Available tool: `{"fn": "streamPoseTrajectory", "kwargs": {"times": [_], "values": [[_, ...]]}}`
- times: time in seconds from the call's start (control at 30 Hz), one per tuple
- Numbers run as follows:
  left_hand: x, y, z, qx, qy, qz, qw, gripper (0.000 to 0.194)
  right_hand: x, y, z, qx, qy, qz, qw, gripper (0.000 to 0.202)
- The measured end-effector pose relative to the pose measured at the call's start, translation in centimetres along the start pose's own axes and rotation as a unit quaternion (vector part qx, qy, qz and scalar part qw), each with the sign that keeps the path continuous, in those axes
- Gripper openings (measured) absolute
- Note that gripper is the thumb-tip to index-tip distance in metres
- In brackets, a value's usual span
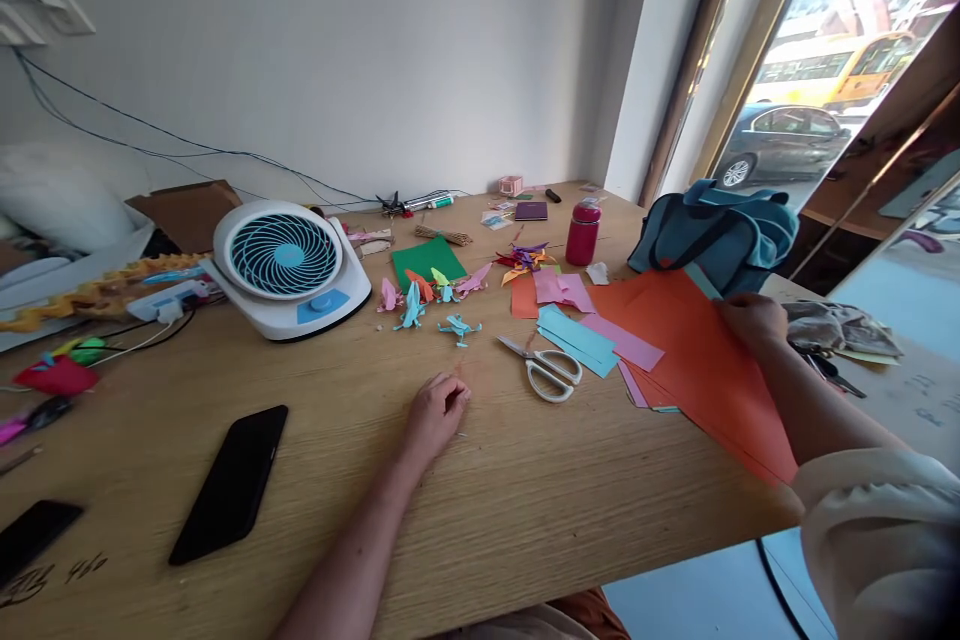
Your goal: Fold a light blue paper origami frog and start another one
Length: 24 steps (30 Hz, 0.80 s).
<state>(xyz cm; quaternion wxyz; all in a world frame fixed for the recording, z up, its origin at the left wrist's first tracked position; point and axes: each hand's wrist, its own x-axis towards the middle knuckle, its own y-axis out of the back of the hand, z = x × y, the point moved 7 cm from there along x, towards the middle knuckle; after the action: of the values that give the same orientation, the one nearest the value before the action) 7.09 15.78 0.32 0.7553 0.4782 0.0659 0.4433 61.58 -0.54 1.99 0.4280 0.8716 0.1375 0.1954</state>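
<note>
On the brown wooden table (525,480), the large orange paper sheets (675,340) lie beside the blue fabric bag (712,235), my right hand (752,320) at their far corner, though I can't tell whether it grips. Light-blue paper strips (576,340) lie by white-handled scissors (550,373); my left hand (437,410) rests loosely curled, holding nothing, near the small folded-paper figures (411,308).
</note>
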Motion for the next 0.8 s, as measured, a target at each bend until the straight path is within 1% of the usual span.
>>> {"fn": "streamPoseTrajectory", "kwargs": {"times": [0.13,0.23,0.33,0.4,0.5,0.57,0.67,0.8], "values": [[0.0,0.0,0.1,-0.009,-0.008,-0.005,1.000,0.020,0.0,0.5,-1.2,-0.020,0.008,0.007,1.000,0.025],[0.1,0.0,-0.2,-0.012,-0.011,-0.007,1.000,0.022,-0.1,1.1,-2.0,-0.042,0.015,0.027,0.999,0.026],[0.2,0.0,-0.5,-0.014,-0.019,-0.012,1.000,0.023,-0.5,1.5,-3.0,-0.060,0.046,0.043,0.996,0.028],[0.2,-0.1,-0.6,-0.014,-0.019,-0.016,1.000,0.023,-1.0,1.5,-3.5,-0.068,0.068,0.044,0.994,0.030],[0.2,-0.1,-0.6,-0.013,-0.014,-0.016,1.000,0.023,-1.6,1.0,-4.1,-0.079,0.089,0.032,0.992,0.033],[0.2,-0.1,-0.5,-0.013,-0.012,-0.014,1.000,0.022,-1.6,0.4,-4.3,-0.087,0.090,0.018,0.992,0.032],[0.2,0.0,-0.4,-0.015,-0.016,-0.013,1.000,0.022,-1.3,-0.7,-4.0,-0.106,0.069,-0.011,0.992,0.033],[0.1,0.0,-0.4,-0.019,-0.016,-0.007,1.000,0.021,-0.9,-1.9,-3.3,-0.134,0.031,-0.054,0.989,0.042]]}}
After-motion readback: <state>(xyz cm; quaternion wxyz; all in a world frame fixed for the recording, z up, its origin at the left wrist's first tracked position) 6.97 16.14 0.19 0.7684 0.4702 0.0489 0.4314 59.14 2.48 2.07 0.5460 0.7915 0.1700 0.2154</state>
